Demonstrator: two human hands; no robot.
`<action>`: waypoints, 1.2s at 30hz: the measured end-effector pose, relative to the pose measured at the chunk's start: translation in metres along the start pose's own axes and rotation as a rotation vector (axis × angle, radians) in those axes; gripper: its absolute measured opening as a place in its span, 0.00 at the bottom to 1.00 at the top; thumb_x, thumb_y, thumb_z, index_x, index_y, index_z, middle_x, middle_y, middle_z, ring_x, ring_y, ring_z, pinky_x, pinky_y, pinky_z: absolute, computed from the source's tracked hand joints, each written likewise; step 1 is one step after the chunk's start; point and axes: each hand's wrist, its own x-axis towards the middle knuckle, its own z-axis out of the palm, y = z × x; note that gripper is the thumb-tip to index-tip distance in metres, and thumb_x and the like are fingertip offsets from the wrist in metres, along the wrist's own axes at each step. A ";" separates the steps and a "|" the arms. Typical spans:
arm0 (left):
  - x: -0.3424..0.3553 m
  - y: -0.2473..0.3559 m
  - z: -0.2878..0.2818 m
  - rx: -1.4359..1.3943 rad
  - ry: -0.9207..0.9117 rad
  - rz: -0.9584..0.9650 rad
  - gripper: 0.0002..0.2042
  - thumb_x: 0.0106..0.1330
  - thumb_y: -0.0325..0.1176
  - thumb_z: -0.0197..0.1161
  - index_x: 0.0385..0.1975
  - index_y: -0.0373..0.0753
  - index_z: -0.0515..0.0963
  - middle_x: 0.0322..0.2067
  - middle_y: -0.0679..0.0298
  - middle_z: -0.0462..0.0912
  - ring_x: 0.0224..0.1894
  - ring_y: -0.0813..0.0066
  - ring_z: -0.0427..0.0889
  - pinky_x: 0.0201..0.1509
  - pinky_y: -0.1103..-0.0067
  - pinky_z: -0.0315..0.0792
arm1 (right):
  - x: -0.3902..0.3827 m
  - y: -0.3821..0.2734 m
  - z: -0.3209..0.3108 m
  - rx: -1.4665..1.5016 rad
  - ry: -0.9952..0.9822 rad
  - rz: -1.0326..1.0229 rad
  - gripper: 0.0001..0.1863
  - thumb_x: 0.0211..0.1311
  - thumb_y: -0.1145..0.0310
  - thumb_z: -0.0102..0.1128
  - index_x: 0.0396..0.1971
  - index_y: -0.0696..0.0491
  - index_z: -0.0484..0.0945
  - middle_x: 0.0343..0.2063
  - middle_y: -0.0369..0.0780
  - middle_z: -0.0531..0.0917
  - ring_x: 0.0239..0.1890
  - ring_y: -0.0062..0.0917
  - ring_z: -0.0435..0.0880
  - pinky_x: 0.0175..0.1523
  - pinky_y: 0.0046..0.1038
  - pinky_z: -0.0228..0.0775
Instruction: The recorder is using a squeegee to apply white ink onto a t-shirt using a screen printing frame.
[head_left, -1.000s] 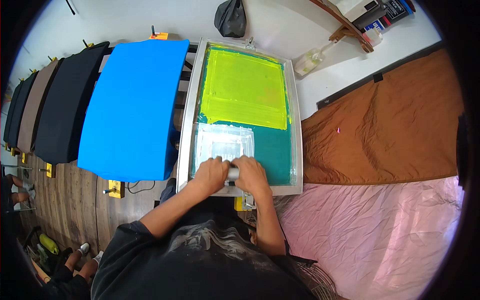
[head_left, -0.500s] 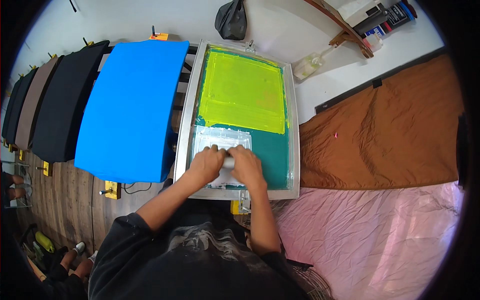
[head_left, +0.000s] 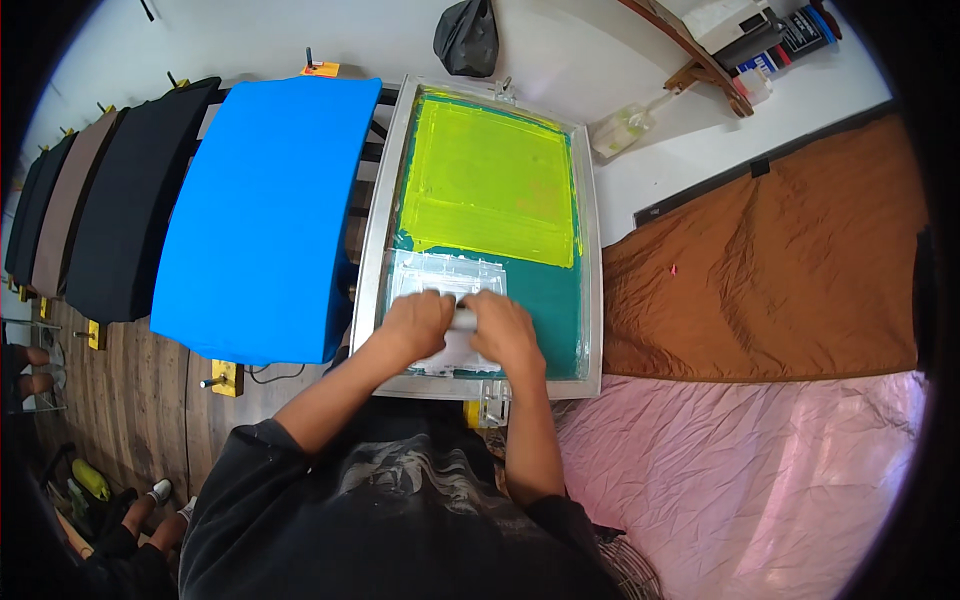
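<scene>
A screen-printing frame (head_left: 592, 300) with a pale metal rim and green mesh lies in front of me. Yellow-green ink (head_left: 490, 180) covers its far part, and a white ink patch (head_left: 447, 268) sits at the near left. Over that white patch, my left hand (head_left: 418, 325) and my right hand (head_left: 507, 328) are closed side by side on a squeegee (head_left: 464, 320). Only a short pale stretch of its handle shows between them; the blade is mostly hidden. Both forearms reach up from the lower edge.
Left of the frame is a bright blue cloth-covered board (head_left: 270, 220), followed by black (head_left: 135, 210) and brown (head_left: 75, 205) ones. To the right hang brown fabric (head_left: 770, 260) and pink fabric (head_left: 720, 470). A black bag (head_left: 467, 40) hangs on the wall. Another person's legs (head_left: 140, 515) show at the lower left.
My right hand has shifted slightly to the right and is turned a little differently on the squeegee. My left hand is nearly where it was, and the view has moved very slightly.
</scene>
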 end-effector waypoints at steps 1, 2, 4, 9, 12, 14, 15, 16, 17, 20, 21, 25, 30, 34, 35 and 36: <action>0.011 -0.006 0.002 -0.001 0.048 0.000 0.12 0.49 0.26 0.64 0.35 0.35 0.76 0.32 0.50 0.81 0.35 0.51 0.84 0.37 0.64 0.78 | 0.009 0.002 -0.001 -0.015 0.016 0.009 0.14 0.47 0.79 0.57 0.36 0.52 0.80 0.35 0.46 0.81 0.41 0.44 0.81 0.44 0.42 0.74; 0.019 -0.010 0.004 -0.006 0.047 -0.012 0.11 0.50 0.25 0.63 0.34 0.35 0.75 0.33 0.49 0.81 0.35 0.50 0.83 0.38 0.63 0.78 | 0.017 0.004 -0.001 -0.030 0.031 0.019 0.14 0.47 0.79 0.57 0.37 0.52 0.80 0.36 0.46 0.81 0.41 0.44 0.81 0.44 0.43 0.74; 0.020 -0.008 0.004 -0.001 0.040 0.006 0.11 0.50 0.24 0.63 0.34 0.35 0.75 0.32 0.49 0.80 0.35 0.50 0.83 0.38 0.63 0.78 | 0.022 0.008 0.001 0.006 -0.016 0.048 0.15 0.47 0.79 0.57 0.37 0.52 0.80 0.36 0.47 0.81 0.42 0.44 0.81 0.45 0.42 0.74; -0.010 0.005 0.015 -0.048 0.081 0.027 0.15 0.44 0.18 0.62 0.34 0.35 0.76 0.31 0.51 0.81 0.34 0.51 0.82 0.38 0.64 0.77 | -0.014 -0.002 0.010 0.076 -0.011 0.066 0.17 0.45 0.80 0.57 0.40 0.54 0.80 0.38 0.46 0.80 0.44 0.45 0.78 0.49 0.42 0.72; -0.040 0.019 0.023 -0.031 0.029 0.032 0.15 0.44 0.21 0.63 0.35 0.35 0.76 0.30 0.51 0.80 0.34 0.52 0.83 0.38 0.65 0.78 | -0.044 -0.008 0.017 0.123 -0.037 0.066 0.19 0.42 0.80 0.57 0.40 0.54 0.80 0.39 0.46 0.79 0.45 0.46 0.77 0.50 0.43 0.71; -0.045 0.020 0.013 -0.043 -0.061 0.056 0.14 0.46 0.23 0.64 0.36 0.34 0.77 0.31 0.50 0.81 0.35 0.51 0.83 0.39 0.64 0.78 | -0.053 -0.012 0.016 0.118 -0.074 0.078 0.19 0.42 0.80 0.57 0.39 0.54 0.80 0.38 0.47 0.80 0.44 0.46 0.78 0.50 0.43 0.71; -0.046 0.021 0.008 -0.056 -0.148 0.080 0.14 0.47 0.26 0.64 0.36 0.34 0.78 0.32 0.48 0.82 0.35 0.51 0.84 0.39 0.64 0.79 | -0.055 -0.014 0.014 0.111 -0.111 0.088 0.18 0.41 0.80 0.57 0.38 0.55 0.80 0.37 0.47 0.81 0.44 0.46 0.79 0.49 0.43 0.72; -0.043 0.021 0.002 -0.047 -0.226 0.047 0.15 0.47 0.27 0.65 0.37 0.34 0.79 0.32 0.47 0.82 0.37 0.51 0.84 0.40 0.64 0.79 | -0.052 -0.015 0.010 0.110 -0.106 0.091 0.18 0.41 0.80 0.57 0.38 0.55 0.80 0.37 0.47 0.81 0.44 0.46 0.79 0.49 0.43 0.72; -0.036 0.021 -0.005 -0.037 -0.303 0.013 0.16 0.46 0.28 0.67 0.37 0.34 0.79 0.33 0.46 0.83 0.38 0.51 0.84 0.42 0.65 0.79 | -0.044 -0.014 0.005 0.086 -0.182 0.089 0.17 0.41 0.79 0.57 0.36 0.55 0.81 0.35 0.48 0.82 0.43 0.46 0.80 0.48 0.43 0.73; -0.019 0.018 -0.022 -0.012 -0.262 -0.023 0.10 0.51 0.26 0.61 0.34 0.38 0.81 0.33 0.48 0.84 0.39 0.52 0.84 0.45 0.65 0.78 | -0.018 -0.010 -0.008 0.052 -0.213 0.075 0.15 0.41 0.77 0.59 0.34 0.54 0.81 0.33 0.48 0.83 0.41 0.46 0.81 0.45 0.44 0.74; -0.014 0.013 -0.023 0.004 -0.186 -0.014 0.10 0.51 0.26 0.61 0.34 0.37 0.80 0.34 0.48 0.84 0.39 0.51 0.84 0.44 0.64 0.78 | -0.010 -0.009 -0.011 0.049 -0.181 0.084 0.16 0.41 0.77 0.60 0.35 0.54 0.81 0.34 0.48 0.83 0.41 0.46 0.81 0.45 0.44 0.74; 0.010 -0.001 -0.004 -0.038 0.030 -0.041 0.12 0.49 0.19 0.60 0.35 0.36 0.78 0.33 0.50 0.82 0.40 0.53 0.83 0.41 0.63 0.77 | 0.011 0.001 0.001 -0.027 0.034 0.049 0.12 0.46 0.79 0.59 0.34 0.52 0.80 0.37 0.44 0.81 0.43 0.41 0.81 0.46 0.40 0.74; -0.033 0.010 0.028 -0.004 0.143 0.081 0.17 0.45 0.19 0.62 0.38 0.32 0.73 0.36 0.50 0.78 0.40 0.51 0.81 0.40 0.65 0.79 | -0.037 -0.008 0.025 0.093 0.082 0.043 0.25 0.41 0.84 0.57 0.44 0.50 0.75 0.40 0.41 0.76 0.47 0.41 0.75 0.50 0.40 0.72; -0.060 0.025 0.022 0.023 -0.037 0.057 0.17 0.47 0.23 0.63 0.39 0.31 0.75 0.36 0.51 0.80 0.40 0.52 0.82 0.41 0.66 0.79 | -0.064 -0.021 0.022 0.120 0.023 0.026 0.20 0.44 0.83 0.57 0.41 0.53 0.77 0.39 0.43 0.78 0.45 0.41 0.76 0.48 0.40 0.72; -0.059 0.026 0.015 0.018 -0.032 0.057 0.17 0.47 0.23 0.63 0.39 0.31 0.75 0.36 0.51 0.80 0.40 0.52 0.82 0.41 0.66 0.79 | -0.062 -0.019 0.020 0.113 0.022 0.025 0.20 0.44 0.83 0.57 0.41 0.53 0.77 0.39 0.43 0.78 0.45 0.41 0.76 0.48 0.40 0.72; -0.053 0.027 0.004 0.000 -0.157 0.055 0.15 0.48 0.24 0.63 0.39 0.32 0.76 0.36 0.51 0.81 0.40 0.53 0.83 0.41 0.66 0.79 | -0.060 -0.016 0.016 0.101 -0.038 0.019 0.19 0.44 0.82 0.58 0.40 0.53 0.78 0.38 0.44 0.78 0.44 0.43 0.78 0.48 0.41 0.73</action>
